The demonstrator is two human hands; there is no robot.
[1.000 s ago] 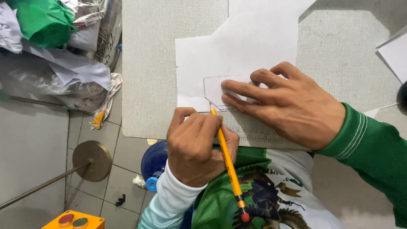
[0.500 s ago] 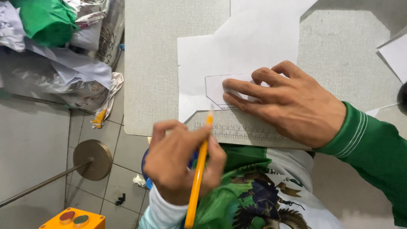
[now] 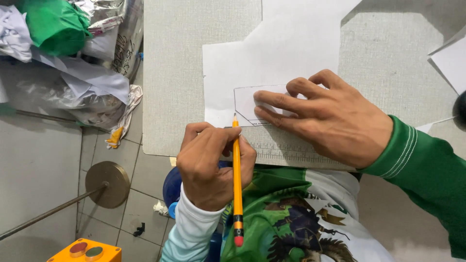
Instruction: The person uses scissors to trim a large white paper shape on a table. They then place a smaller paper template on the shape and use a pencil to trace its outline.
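Head view: right hand [image 3: 335,119], fingers spread flat, pins the small white paper template [image 3: 247,102] on the grey surface [image 3: 174,73]; at 7 o'clock, left hand [image 3: 211,162] pinches the yellow wooden pencil [image 3: 236,170], tip at the template's edge for tracing.

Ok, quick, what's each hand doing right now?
Left hand: closed, holding the pencil.
Right hand: open, fingers flat on the template.

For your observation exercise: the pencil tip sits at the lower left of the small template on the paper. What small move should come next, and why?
Probably draw the pencil along the template edge. The left hand holds the pencil with its tip at the template's lower-left corner, while the right hand presses the template flat on the paper, so it looks steady enough to trace.
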